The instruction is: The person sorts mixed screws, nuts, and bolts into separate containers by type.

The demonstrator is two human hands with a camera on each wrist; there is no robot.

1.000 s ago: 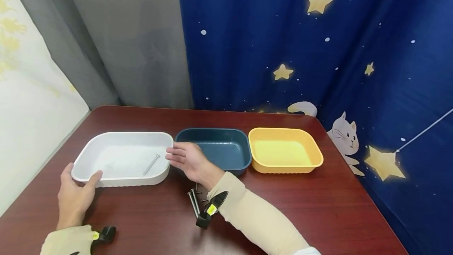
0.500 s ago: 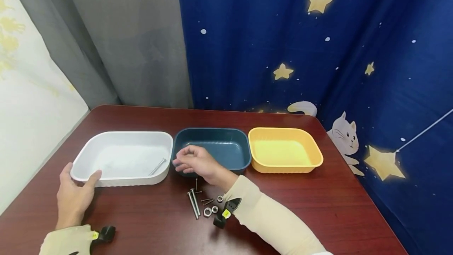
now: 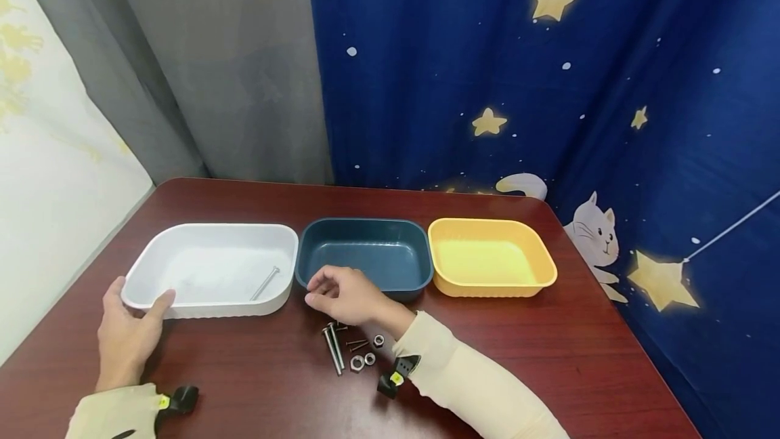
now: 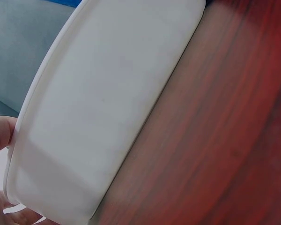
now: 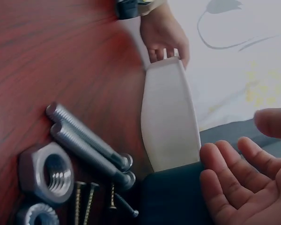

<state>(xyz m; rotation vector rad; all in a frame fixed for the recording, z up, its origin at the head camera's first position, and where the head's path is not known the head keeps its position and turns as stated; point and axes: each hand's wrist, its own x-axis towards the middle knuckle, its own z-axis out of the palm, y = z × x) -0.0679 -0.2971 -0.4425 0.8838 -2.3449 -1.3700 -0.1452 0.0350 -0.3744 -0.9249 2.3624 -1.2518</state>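
My left hand [image 3: 128, 337] grips the front left corner of the white tray [image 3: 225, 310], thumb over the rim. In the left wrist view, the tray's side wall [image 4: 98, 103] fills much of the picture. A single long bolt [image 3: 265, 284] lies inside that tray near its right end. My right hand [image 3: 350, 295] hovers by the front edge of the dark blue tray [image 3: 365, 288], fingers loosely bent. The right wrist view shows nothing between its fingers [image 5: 220, 185]. Below it on the table lie two long bolts [image 3: 334, 351], several small screws [image 3: 357, 345] and metal nuts [image 3: 357, 363].
A yellow tray [image 3: 493, 290] stands to the right of the dark blue one, the three trays in a row. They sit on a dark red wooden table [image 3: 256, 385]. Grey and blue curtains [image 3: 426, 87] hang behind its far edge.
My right hand has moved from the white tray's right end toward me and rightward, uncovering the bolts, screws and nuts. The bolt in the white tray has rolled slightly. My left hand stays put.
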